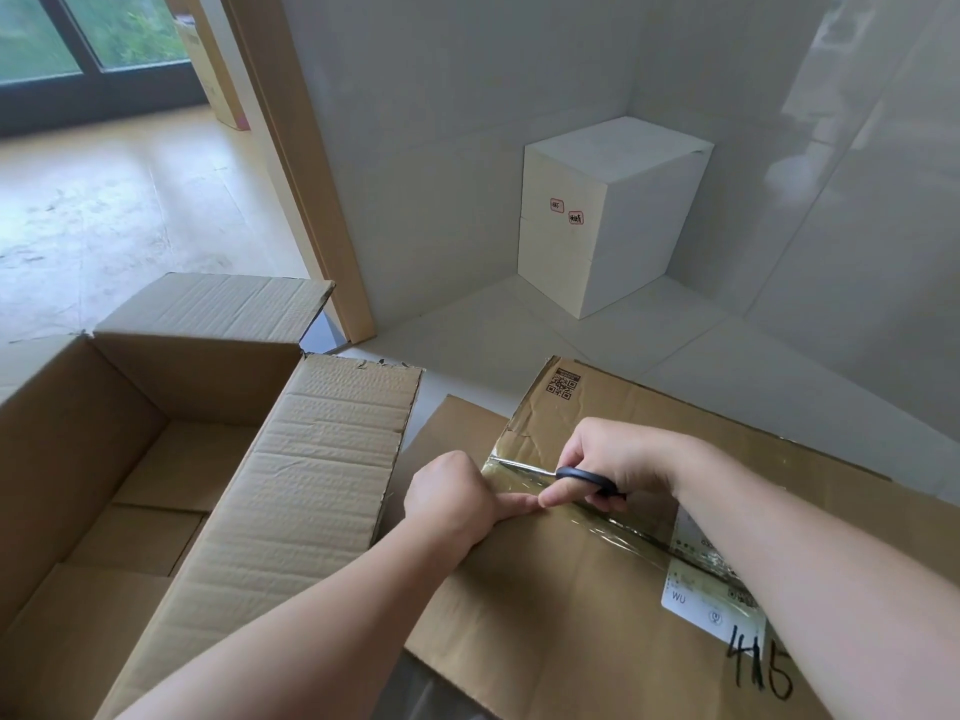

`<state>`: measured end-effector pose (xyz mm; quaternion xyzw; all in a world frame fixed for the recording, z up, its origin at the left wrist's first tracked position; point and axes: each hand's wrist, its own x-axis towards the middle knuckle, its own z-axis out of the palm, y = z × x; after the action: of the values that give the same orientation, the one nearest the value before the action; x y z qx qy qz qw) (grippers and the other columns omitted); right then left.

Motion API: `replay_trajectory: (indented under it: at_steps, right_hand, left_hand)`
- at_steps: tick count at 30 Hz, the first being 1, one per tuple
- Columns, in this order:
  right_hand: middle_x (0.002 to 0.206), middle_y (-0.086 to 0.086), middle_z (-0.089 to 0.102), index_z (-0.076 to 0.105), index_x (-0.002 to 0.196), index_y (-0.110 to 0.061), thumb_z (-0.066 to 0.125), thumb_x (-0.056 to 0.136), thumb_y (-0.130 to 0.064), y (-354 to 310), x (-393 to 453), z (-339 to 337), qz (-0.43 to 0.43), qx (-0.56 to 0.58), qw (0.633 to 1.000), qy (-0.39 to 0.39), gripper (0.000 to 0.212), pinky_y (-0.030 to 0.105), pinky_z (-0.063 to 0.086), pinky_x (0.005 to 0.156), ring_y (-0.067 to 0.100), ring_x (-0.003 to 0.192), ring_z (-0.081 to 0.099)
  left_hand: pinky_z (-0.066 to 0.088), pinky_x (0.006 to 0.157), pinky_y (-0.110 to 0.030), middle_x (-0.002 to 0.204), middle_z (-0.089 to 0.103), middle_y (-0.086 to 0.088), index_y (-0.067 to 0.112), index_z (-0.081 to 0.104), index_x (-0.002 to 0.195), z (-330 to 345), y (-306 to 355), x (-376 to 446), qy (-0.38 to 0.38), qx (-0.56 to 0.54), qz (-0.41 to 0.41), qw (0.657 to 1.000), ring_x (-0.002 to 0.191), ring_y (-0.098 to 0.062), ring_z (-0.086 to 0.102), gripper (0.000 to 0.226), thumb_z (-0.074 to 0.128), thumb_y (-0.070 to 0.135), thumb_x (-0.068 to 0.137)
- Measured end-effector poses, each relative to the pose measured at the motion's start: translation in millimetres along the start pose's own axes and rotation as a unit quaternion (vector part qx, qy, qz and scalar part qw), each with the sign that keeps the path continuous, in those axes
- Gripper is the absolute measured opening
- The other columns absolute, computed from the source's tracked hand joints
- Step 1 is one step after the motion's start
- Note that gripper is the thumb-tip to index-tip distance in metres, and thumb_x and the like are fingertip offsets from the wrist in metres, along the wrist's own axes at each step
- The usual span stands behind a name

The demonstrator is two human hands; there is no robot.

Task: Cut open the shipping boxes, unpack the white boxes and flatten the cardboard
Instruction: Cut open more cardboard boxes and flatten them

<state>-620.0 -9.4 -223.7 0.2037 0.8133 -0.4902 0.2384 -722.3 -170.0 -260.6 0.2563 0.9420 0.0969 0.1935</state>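
A taped brown shipping box point(587, 589) lies low in the middle and right of the head view, with a white label point(711, 595) and black handwritten numbers. My right hand point(618, 462) grips black-handled scissors point(582, 475), whose blade lies along the clear tape seam near the box's far edge. My left hand point(452, 498) presses on the box top just left of the scissors, thumb touching the tape. At the left stands an open brown shipping box point(322, 491) with its flaps folded out. Two stacked white boxes point(608, 215) sit in the wall corner.
A wooden door frame point(306, 174) stands between the tiled corner and a bright room with a glass door point(93, 49). A tall cardboard carton point(213, 70) leans beyond the doorway. White floor tiles point(675, 345) lie between the white boxes and the taped box.
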Motion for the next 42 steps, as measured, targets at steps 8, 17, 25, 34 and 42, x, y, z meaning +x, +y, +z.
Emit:
replay_trajectory:
  at_steps: [8,17,25,34,42]
  right_hand:
    - [0.064,0.005,0.068,0.069,0.075,-0.016,0.084,0.063,-0.050,37.9,-49.7,-12.7,0.073,-0.038,0.997,-0.004,0.040,0.026,0.048,0.055,0.016,0.053,0.060]
    - [0.073,-0.013,0.061,0.063,0.074,-0.028,0.078,0.066,-0.057,110.9,-118.2,-8.8,0.135,-0.215,0.941,0.222,0.033,0.024,0.038,0.049,0.008,0.066,0.057]
    - [0.076,-0.005,0.058,0.050,0.081,-0.023,0.068,0.069,-0.067,130.8,-215.6,48.7,0.203,-0.290,0.894,0.274,0.049,0.032,0.035,0.058,0.023,0.071,0.052]
    - [0.055,0.003,0.040,0.055,0.065,-0.021,0.043,0.080,-0.038,110.9,-217.9,143.5,0.105,-0.397,0.882,0.231,0.026,0.025,0.022,0.041,0.019,0.049,0.044]
    - [0.086,0.009,0.028,0.036,0.090,-0.013,0.056,0.076,-0.013,114.4,-212.5,133.5,0.076,-0.351,0.915,0.183,0.024,0.029,0.020,0.047,0.024,0.078,0.028]
  left_hand:
    - [0.046,0.071,-0.032,0.107,0.055,0.003,0.019,0.047,0.106,-7.1,-1.7,17.7,0.006,0.025,0.079,0.997,0.094,-0.019,0.056,0.083,0.063,0.083,0.055]
    - [0.000,0.118,-0.037,0.159,0.011,-0.005,0.022,0.011,0.150,8.7,79.5,32.0,-0.006,0.182,0.431,0.884,0.146,-0.023,0.005,0.135,0.052,0.094,0.044]
    - [-0.004,0.117,-0.036,0.160,0.009,-0.001,0.018,0.007,0.152,41.8,173.8,37.6,-0.070,0.185,0.488,0.850,0.147,-0.017,0.001,0.122,0.036,0.094,0.062]
    - [0.030,0.105,-0.038,0.137,0.050,0.000,0.024,0.043,0.135,63.1,220.3,55.9,-0.046,0.191,0.457,0.867,0.126,-0.025,0.043,0.092,0.048,0.085,0.066]
    - [0.034,0.096,-0.038,0.121,0.057,0.001,0.025,0.047,0.129,62.4,228.0,58.4,-0.040,0.198,0.446,0.872,0.113,-0.023,0.050,0.083,0.047,0.083,0.070]
